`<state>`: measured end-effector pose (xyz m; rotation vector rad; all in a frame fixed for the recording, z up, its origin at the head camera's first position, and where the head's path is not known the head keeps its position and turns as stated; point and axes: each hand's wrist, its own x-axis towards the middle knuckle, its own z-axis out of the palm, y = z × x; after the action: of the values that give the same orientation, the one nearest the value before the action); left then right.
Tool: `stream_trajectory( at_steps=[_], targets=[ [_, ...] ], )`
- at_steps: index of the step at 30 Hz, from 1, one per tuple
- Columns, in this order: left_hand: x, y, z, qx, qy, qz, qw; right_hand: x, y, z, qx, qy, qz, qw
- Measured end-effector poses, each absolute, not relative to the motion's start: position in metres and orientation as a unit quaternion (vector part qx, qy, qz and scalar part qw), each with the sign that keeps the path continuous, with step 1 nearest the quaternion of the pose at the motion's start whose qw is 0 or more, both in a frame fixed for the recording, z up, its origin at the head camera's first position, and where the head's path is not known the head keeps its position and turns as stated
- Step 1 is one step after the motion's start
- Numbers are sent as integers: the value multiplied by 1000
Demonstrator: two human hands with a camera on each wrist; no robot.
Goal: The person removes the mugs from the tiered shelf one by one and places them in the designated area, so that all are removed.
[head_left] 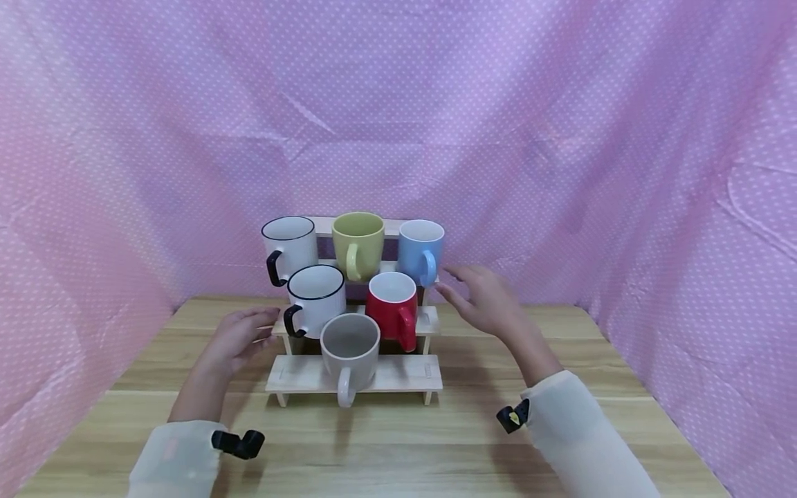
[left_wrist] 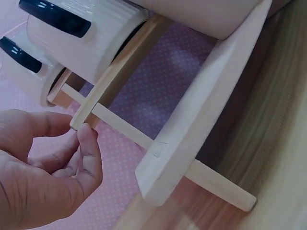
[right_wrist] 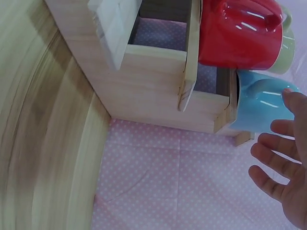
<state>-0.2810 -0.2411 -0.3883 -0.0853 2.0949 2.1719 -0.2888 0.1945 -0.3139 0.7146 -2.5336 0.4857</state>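
Observation:
A light wooden three-step rack point(head_left: 405, 373) stands on the table and bears several mugs. My left hand point(head_left: 239, 339) is at its left side; in the left wrist view, thumb and finger point(left_wrist: 88, 148) pinch the end of the middle shelf point(left_wrist: 120, 72). My right hand point(head_left: 482, 297) is beside the blue mug point(head_left: 420, 252) at the right end of the top shelf, fingers spread point(right_wrist: 271, 153) and holding nothing. White mugs with black handles stand at the left of the top point(head_left: 292, 245) and middle steps point(head_left: 317, 304). The red mug point(head_left: 392, 311) shares the middle step.
A yellow-green mug point(head_left: 358, 242) stands in the middle of the top shelf. On the lowest step is a grey mug point(head_left: 351, 353), its handle toward me. Pink dotted cloth point(head_left: 398, 111) hangs behind and on both sides of the wooden table point(head_left: 398, 449).

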Motion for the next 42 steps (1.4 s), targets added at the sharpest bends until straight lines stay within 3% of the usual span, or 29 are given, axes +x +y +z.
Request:
stream_trajectory(
  at_steps=[13,24,42],
  targets=[
    [-283,-250,-391,-23,673,735,81,-293,172,-309,283,-892,269,227],
    [-280,-252,-394,-19,642,761,85,-301,163,-316,235,-847,434,198],
    [-280,-248,-395,-21,639,765,75,-302,154,-308,128,-667,734,6]
  ],
)
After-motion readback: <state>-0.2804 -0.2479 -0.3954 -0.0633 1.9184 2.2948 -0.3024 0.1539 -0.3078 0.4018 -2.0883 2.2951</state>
